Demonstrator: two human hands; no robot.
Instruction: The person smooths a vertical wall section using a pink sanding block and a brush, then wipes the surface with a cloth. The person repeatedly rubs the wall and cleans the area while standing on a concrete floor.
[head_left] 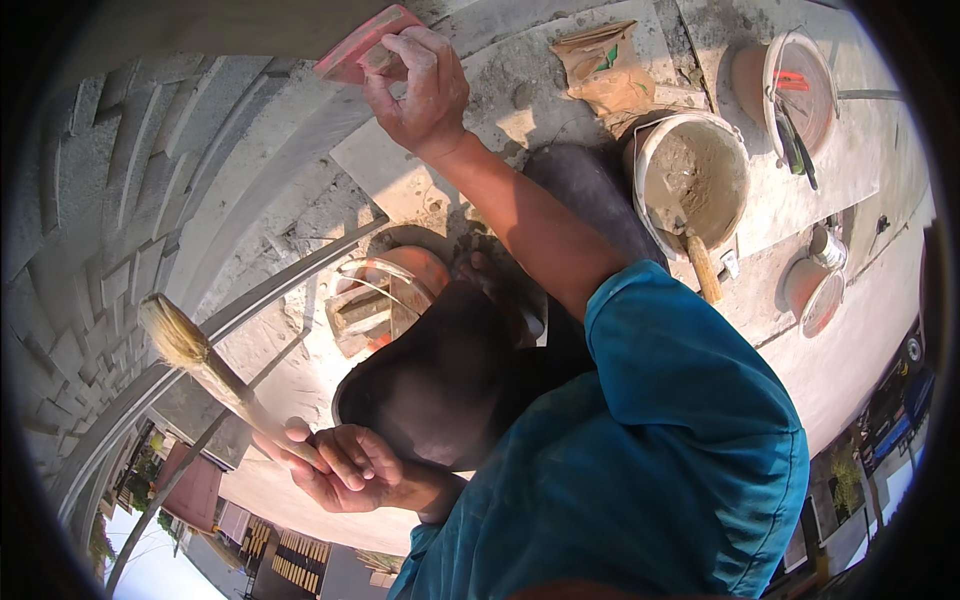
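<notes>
My right hand (420, 95) reaches up to the top of the view, gripping a pink flat float (350, 40) by its handle against the grey wall surface (220, 35). In my left hand (345, 465), low on the left, is a long wooden-handled brush (175, 330), its pale bristles pointing up and left, in front of the textured grey stone wall (95, 230). My crouched legs in dark trousers show between my hands.
A bucket of grey mix (685, 165) with a wooden-handled tool (705, 270) sits right of my knee. Farther right are two buckets (750, 80) (812, 295) and a small white container (825, 245). An orange bucket (420, 270) stands behind my legs, near a metal rail (290, 275) and torn brown paper (590, 70).
</notes>
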